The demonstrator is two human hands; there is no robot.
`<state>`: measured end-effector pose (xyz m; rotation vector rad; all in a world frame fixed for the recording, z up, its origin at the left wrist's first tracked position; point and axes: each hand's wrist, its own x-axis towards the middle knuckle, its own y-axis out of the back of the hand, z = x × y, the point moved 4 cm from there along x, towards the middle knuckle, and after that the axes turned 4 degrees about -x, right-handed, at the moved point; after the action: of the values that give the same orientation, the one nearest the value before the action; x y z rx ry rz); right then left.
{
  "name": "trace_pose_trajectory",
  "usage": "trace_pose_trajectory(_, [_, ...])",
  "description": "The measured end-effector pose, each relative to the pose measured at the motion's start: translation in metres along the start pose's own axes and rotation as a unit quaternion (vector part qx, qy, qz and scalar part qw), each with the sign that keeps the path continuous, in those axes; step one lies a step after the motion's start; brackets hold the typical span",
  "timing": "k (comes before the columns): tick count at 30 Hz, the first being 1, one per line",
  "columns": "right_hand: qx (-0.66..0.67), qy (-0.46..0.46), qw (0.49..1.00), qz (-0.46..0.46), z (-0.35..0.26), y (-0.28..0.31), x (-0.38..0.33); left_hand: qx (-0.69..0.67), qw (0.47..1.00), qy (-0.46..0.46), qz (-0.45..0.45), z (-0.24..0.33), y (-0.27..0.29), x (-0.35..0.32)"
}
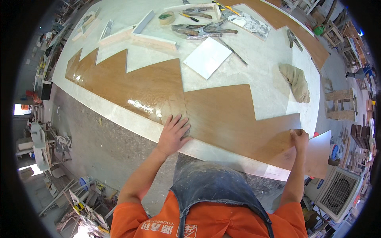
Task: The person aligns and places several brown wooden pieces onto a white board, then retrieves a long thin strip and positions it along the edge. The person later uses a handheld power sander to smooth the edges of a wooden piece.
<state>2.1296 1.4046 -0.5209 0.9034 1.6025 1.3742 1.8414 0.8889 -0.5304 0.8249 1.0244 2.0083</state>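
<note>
Two brown boards with stepped, sawtooth far edges lie end to end along the near side of a pale table (131,123). The left board (135,85) is glossy, with bright reflections. The right board (226,115) looks duller. My left hand (173,135) lies flat with fingers spread at the seam where the boards meet, near the table's front edge. At the right board's far right end, my right hand (300,139) is closed, fingers curled onto its edge. Beyond that hand, a brown sheet section (317,154) sticks out past the table; whether it joins the right board is unclear.
Farther back lie a white square tile (208,58), metal spring clamps (206,29), a tape roll (166,18), pale angled strips (152,41) and a tan cloth glove (295,82). Another brown board (274,14) runs along the far right. A boxy fan unit (337,192) stands at lower right.
</note>
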Motion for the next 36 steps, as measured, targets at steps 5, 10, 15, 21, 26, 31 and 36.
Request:
trace_pose_trajectory(5, [0.019,-0.013,0.999,-0.033,0.023,-0.018,0.016,-0.012,1.000,0.003,0.009,-0.002,-0.002,-0.001])
trace_pose_trajectory(10, [0.055,-0.006,0.998,-0.040,0.027,-0.021,0.020,-0.010,1.000,0.006,0.010,-0.002,-0.004,-0.003])
trace_pose_trajectory(15, [0.091,-0.018,0.993,-0.069,0.021,-0.017,0.019,-0.024,0.999,0.007,0.022,-0.004,-0.005,-0.004])
trace_pose_trajectory(21, [0.070,-0.019,0.996,-0.055,0.034,-0.027,0.024,-0.031,0.999,0.010,0.005,-0.006,-0.005,-0.002])
trace_pose_trajectory(26, [0.057,-0.021,0.997,-0.055,0.024,-0.020,0.020,-0.034,0.999,0.013,-0.003,-0.009,-0.006,-0.005])
trace_pose_trajectory(31, [0.028,0.055,0.996,0.071,0.041,-0.030,0.024,-0.047,0.999,0.003,0.002,-0.010,-0.007,-0.004])
trace_pose_trajectory(36, [0.043,-0.002,0.998,-0.054,0.023,-0.017,0.019,-0.049,0.999,-0.002,0.005,-0.011,-0.008,-0.006])
